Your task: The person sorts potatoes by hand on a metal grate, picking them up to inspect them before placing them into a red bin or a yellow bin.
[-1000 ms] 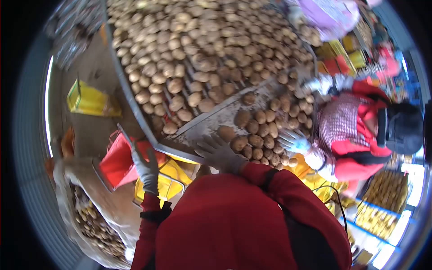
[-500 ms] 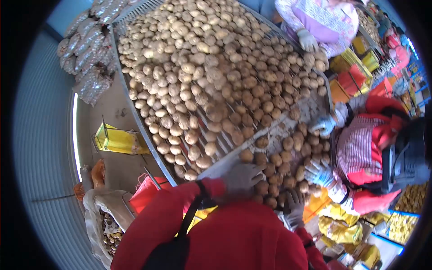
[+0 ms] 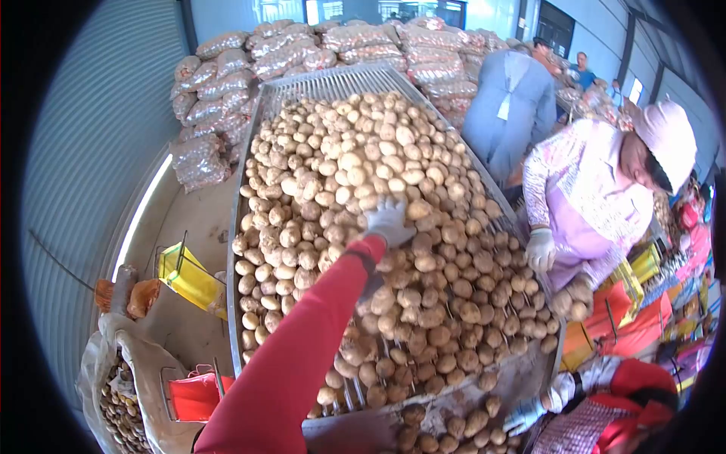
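Observation:
My left hand (image 3: 389, 221), in a grey glove, reaches far out over the heap of potatoes (image 3: 318, 163). Its fingers are spread and lie on top of several potatoes, holding none. The red sleeve (image 3: 302, 340) of that arm crosses the heap from the lower left. Beside the forearm shows a dark grey patch (image 3: 371, 286), perhaps part of my right glove; the sleeve hides most of it, so its fingers cannot be seen. The potatoes lie on a slatted metal sorting table (image 3: 233, 303) with raised side rails. More potatoes (image 3: 454, 430) lie in the tray at its lower end.
Right of the table stands a person in a pale cap (image 3: 597, 189). A co-worker's blue glove (image 3: 523, 416) is by the lower tray. Stacked sacks (image 3: 370, 45) line the back. At left are a yellow bag on a frame (image 3: 189, 280), a red bag (image 3: 195, 397) and an open sack (image 3: 155, 378).
My view has tilted up toward the back. My left hand has moved from the table's lower edge to the middle of the heap. My right hand has left the lower tray's edge in view.

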`<action>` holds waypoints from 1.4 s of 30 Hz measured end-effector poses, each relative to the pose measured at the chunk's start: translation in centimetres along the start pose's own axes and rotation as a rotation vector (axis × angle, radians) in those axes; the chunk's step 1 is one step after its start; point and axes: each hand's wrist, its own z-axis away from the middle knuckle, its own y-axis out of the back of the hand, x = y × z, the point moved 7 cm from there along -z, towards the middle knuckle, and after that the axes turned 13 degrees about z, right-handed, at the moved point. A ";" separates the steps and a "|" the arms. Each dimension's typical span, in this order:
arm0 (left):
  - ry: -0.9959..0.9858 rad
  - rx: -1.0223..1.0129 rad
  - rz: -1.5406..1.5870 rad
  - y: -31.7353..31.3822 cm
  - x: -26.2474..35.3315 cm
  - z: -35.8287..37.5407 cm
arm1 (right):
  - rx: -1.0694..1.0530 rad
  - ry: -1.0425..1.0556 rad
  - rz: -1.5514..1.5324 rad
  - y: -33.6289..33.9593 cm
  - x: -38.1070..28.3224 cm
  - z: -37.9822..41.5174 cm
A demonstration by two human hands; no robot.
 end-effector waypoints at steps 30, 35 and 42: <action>-0.601 -0.302 -0.158 -8.6 -2.1 33.0 | 0.044 0.925 0.104 -0.6 18.2 4.5; -0.135 -0.075 -0.071 3.1 -7.3 18.5 | -0.145 0.523 -0.070 -4.4 16.2 -3.7; 0.182 -0.137 -0.130 0.4 -12.7 13.5 | -0.678 0.218 0.077 -1.7 8.6 -6.2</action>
